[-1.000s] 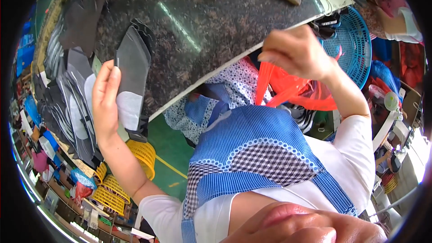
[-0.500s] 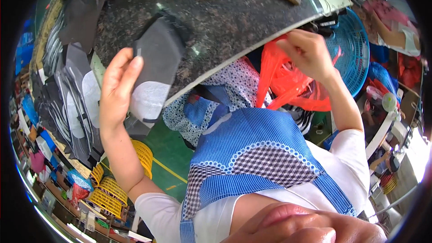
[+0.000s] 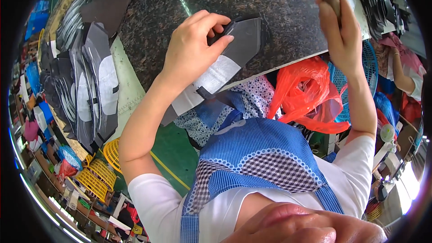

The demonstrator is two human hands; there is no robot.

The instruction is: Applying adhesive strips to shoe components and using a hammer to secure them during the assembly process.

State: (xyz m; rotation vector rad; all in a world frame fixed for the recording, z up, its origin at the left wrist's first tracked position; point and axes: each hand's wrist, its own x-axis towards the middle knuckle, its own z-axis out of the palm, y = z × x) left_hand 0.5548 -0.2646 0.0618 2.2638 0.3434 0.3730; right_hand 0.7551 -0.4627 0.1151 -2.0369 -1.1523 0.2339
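Observation:
My left hand (image 3: 191,47) is closed on a dark grey cut piece (image 3: 246,40), thumb on top and curled fingers at its edge. This flat, angular piece has a white patch (image 3: 219,72) at its near end and lies over the front edge of a speckled dark stone slab (image 3: 288,15). Over the slab's right end, my right hand (image 3: 344,40) grips a hammer (image 3: 332,0) by its wooden handle. The dark hammer head is raised and smeared by motion, well apart from the grey piece.
Stacked grey pieces with white patches (image 3: 108,85) lie at the left. Below the slab's front edge hangs a red plastic bag (image 3: 301,81), beside a blue basket (image 3: 370,60). Yellow baskets (image 3: 96,175) stand lower left. Another person's arm (image 3: 402,72) shows far right.
My right hand has gone from the red bag up to the hammer, lifting it off the slab. My left hand has moved right with the grey piece and laid it at the slab's edge.

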